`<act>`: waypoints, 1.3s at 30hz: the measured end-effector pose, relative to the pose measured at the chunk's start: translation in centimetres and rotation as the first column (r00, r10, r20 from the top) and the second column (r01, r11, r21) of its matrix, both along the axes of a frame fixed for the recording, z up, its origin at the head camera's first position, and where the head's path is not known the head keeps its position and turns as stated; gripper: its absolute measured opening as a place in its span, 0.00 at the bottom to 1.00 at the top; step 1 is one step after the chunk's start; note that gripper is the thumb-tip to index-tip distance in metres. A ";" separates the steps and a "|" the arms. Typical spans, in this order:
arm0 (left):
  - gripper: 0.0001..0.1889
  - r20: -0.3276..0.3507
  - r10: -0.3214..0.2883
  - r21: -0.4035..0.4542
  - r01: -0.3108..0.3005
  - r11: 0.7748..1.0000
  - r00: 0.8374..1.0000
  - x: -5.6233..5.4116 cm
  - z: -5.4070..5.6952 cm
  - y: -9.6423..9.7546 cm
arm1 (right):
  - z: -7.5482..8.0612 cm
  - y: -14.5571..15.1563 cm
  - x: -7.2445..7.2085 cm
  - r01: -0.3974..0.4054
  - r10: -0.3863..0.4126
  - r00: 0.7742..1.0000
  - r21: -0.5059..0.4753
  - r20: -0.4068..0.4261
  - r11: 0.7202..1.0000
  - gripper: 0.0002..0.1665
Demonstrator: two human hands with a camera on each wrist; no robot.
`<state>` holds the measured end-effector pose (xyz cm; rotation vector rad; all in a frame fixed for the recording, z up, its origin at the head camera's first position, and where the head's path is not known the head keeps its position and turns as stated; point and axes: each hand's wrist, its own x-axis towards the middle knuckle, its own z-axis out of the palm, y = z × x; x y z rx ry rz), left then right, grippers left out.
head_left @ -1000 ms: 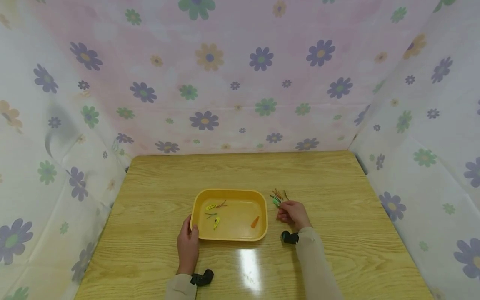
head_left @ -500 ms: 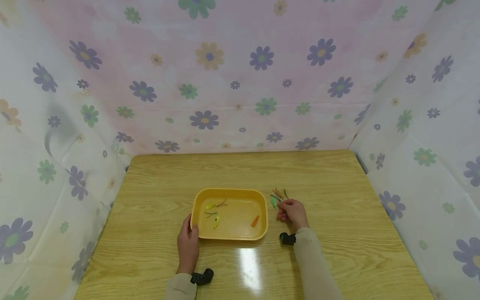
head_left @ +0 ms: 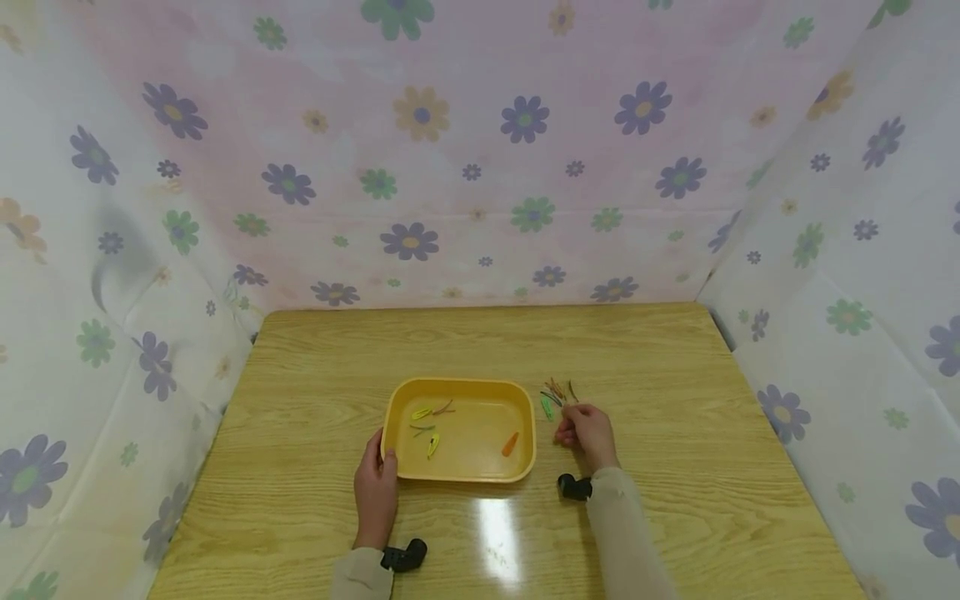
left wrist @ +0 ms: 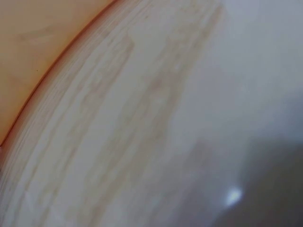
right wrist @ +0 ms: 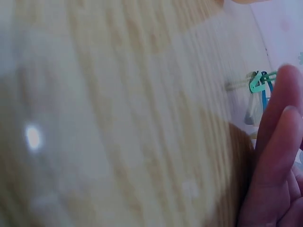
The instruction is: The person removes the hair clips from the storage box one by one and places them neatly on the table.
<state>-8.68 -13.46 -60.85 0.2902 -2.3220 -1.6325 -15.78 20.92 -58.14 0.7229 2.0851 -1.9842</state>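
My left hand [head_left: 377, 492] grips the left rim of a yellow tray [head_left: 462, 477], thumb over the edge and fingers outside. Inside lie two yellow snap hair clips [head_left: 433, 446], two thin splayed pins like bobby pins [head_left: 423, 429] and an orange hair clip [head_left: 510, 444]. Right of the tray, my right hand [head_left: 591, 435] has curled fingers at the near side of a small pile of thin reddish and dark pins [head_left: 555, 388]. A green hair clip [head_left: 547, 407] lies left of its fingertips, apart from them. Whether those fingertips pinch anything is hidden.
The wooden table [head_left: 480, 342] reaches back to a flowered cloth wall [head_left: 480, 192], with similar cloth at both sides. A black wrist camera [head_left: 405, 555] sits on the left wrist and another black camera [head_left: 575, 487] on the right.
The right fingertips have come off the green hair clip and shifted slightly right; the clip now lies uncovered. The left hand and tray stay put.
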 end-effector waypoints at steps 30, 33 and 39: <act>0.20 0.011 -0.007 0.021 0.007 1.000 1.000 0.0 0.0 -0.1 | 1.8 -2.0 2.1 0.018 -0.022 0.989 -0.035 -0.143 0.999 0.19; 0.20 0.011 -0.008 0.020 0.007 1.000 1.000 0.0 0.0 -0.1 | 2.2 -2.4 2.2 -0.004 -0.002 0.987 -0.031 -0.159 0.999 0.19; 0.20 0.005 -0.010 0.019 0.010 1.000 1.000 0.1 0.0 -0.1 | 2.2 -2.8 2.4 -0.068 0.064 0.970 -0.013 -0.233 0.998 0.23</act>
